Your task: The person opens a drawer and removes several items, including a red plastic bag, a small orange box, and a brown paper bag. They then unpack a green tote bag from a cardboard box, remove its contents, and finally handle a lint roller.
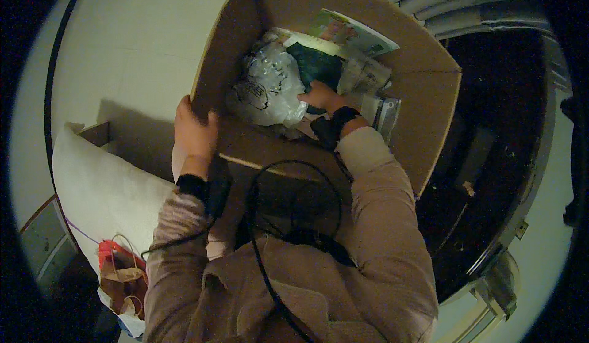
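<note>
A large, deep cardboard box (317, 159) stands before me with its top open. My left hand (195, 129) grips the box's left wall near the front corner, thumb inside and fingers outside. Down in the box is my right hand (324, 98), its fingers at a dark green item (317, 65), perhaps a bag or cloth. Whether they have closed on it is hidden. To the left of those fingers lies a crumpled clear plastic bag (269, 85) with dark print. Behind and to the right are a printed sheet or booklet (361, 32) and a clear plastic packet (366, 74).
Black cables (260, 251) run from my wristbands and loop over my lap. At lower left stands a brown paper bag (124, 283) beside a red item. Stacked padded or wrapped panels (460, 2) lie at upper right, above a dark surface (487, 99).
</note>
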